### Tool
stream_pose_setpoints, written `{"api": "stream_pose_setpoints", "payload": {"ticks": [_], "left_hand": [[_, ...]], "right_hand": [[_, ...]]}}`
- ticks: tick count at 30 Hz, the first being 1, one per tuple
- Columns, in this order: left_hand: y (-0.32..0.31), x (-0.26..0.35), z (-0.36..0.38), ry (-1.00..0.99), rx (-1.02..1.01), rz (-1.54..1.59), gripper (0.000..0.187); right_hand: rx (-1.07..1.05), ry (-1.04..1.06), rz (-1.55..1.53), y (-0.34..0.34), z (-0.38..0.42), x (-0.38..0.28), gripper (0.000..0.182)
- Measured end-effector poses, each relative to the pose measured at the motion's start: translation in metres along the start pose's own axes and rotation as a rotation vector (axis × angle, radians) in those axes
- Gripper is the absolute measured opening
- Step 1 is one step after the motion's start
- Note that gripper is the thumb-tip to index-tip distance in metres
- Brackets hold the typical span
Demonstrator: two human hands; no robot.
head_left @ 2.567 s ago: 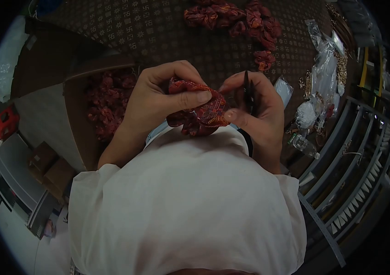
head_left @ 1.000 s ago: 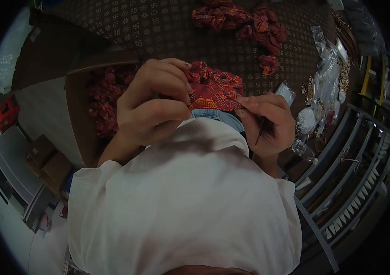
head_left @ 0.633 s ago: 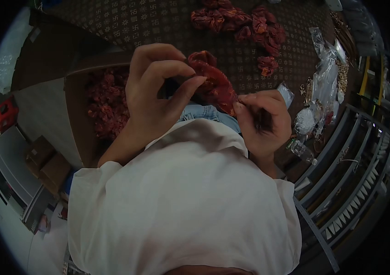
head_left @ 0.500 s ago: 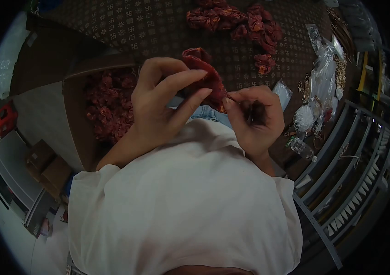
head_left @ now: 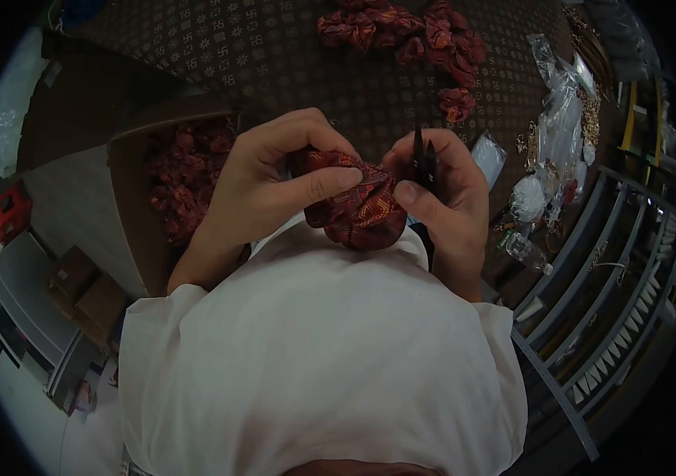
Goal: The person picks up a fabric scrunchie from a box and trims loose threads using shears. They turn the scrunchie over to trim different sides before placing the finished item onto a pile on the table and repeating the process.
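Observation:
A red patterned fabric scrunchie point(head_left: 362, 210) sits bunched between both hands, close to my chest. My left hand point(head_left: 266, 178) grips its left side, thumb pressed across the top of the cloth. My right hand point(head_left: 445, 190) pinches the scrunchie's right edge with the thumb and holds small black snips point(head_left: 423, 159), whose two blades point up and away from me. Part of the scrunchie is hidden behind my left fingers.
A brown cardboard box point(head_left: 127, 170) full of red scrunchies point(head_left: 187, 178) stands at my left. More red scrunchies point(head_left: 413, 36) lie in a pile on the patterned brown table point(head_left: 274, 55). Clear plastic bags point(head_left: 564, 119) lie at right, next to a metal rack point(head_left: 624, 270).
The scrunchie was stretched out and turned over between my hands, then bunched again and brought down toward my chest. The snips, tucked into my right palm before, now stand with blades upright.

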State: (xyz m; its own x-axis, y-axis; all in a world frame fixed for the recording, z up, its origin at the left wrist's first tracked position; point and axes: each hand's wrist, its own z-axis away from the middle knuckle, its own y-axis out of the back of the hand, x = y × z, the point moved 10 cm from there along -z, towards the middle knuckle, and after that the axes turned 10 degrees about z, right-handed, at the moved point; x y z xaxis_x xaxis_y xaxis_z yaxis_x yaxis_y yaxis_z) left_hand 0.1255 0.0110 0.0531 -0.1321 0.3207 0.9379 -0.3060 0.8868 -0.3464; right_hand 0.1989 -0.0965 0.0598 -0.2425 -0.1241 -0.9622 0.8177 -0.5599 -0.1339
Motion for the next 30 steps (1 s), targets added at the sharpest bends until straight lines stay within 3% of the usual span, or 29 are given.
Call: {"api": "stream_pose_setpoints", "payload": {"ticks": [2,6,7,8,10,11,13,15,17,18,21,23,24,26,27,29,30], "left_hand": [[-0.002,0.001,-0.001,-0.025,-0.007,-0.007,0.013],[0.007,0.030,0.005,-0.310,0.254,-0.571,0.020],[0.008,0.040,0.011,-0.398,0.363,-0.802,0.023],[0.006,0.037,0.011,-0.401,0.361,-0.801,0.023],[-0.002,-0.007,-0.002,-0.083,0.140,-0.159,0.028],[-0.005,-0.006,-0.002,-0.084,0.142,-0.160,0.028],[-0.015,-0.039,0.000,0.225,0.142,0.315,0.029],[-0.011,-0.043,-0.002,0.274,0.121,0.352,0.027],[-0.012,-0.045,-0.003,0.321,0.103,0.389,0.026],[-0.011,-0.040,-0.004,0.287,0.093,0.319,0.024],[-0.006,-0.032,-0.007,0.205,0.075,0.197,0.020],[-0.003,-0.025,-0.009,0.155,0.063,0.145,0.018],[-0.004,-0.024,-0.008,0.192,0.060,0.219,0.016],[-0.003,-0.022,-0.007,0.231,0.055,0.291,0.015],[-0.005,-0.023,-0.005,0.265,0.021,0.348,0.015],[-0.003,-0.022,-0.003,0.299,-0.010,0.404,0.015],[0.000,-0.023,-0.001,0.328,0.009,0.474,0.015]], "right_hand": [[0.048,0.015,-0.001,0.000,0.000,-0.003,0.030],[0.196,0.058,0.228,0.014,0.002,0.003,0.030],[0.294,0.150,0.273,0.018,0.004,-0.003,0.029],[0.393,0.241,0.317,0.022,0.008,-0.009,0.028],[0.353,0.315,0.436,0.012,0.010,-0.007,0.025],[0.310,0.392,0.553,0.003,0.011,-0.012,0.023],[0.259,0.349,0.527,-0.003,0.006,-0.009,0.021],[0.209,0.304,0.500,-0.007,0.003,-0.009,0.020],[0.188,0.093,0.194,-0.002,0.000,0.008,0.019],[0.186,0.091,0.195,0.000,0.000,0.009,0.019],[0.286,0.257,0.338,0.018,0.001,-0.008,0.021],[0.429,0.430,0.710,0.025,0.007,-0.038,0.024],[0.431,0.430,0.710,0.026,0.004,-0.042,0.024],[0.233,0.400,0.781,0.011,-0.007,-0.040,0.025],[0.235,0.401,0.780,0.013,-0.006,-0.037,0.025],[-0.010,0.129,0.434,0.008,-0.014,0.001,0.022],[-0.012,0.129,0.432,0.008,-0.012,-0.003,0.022]]}}
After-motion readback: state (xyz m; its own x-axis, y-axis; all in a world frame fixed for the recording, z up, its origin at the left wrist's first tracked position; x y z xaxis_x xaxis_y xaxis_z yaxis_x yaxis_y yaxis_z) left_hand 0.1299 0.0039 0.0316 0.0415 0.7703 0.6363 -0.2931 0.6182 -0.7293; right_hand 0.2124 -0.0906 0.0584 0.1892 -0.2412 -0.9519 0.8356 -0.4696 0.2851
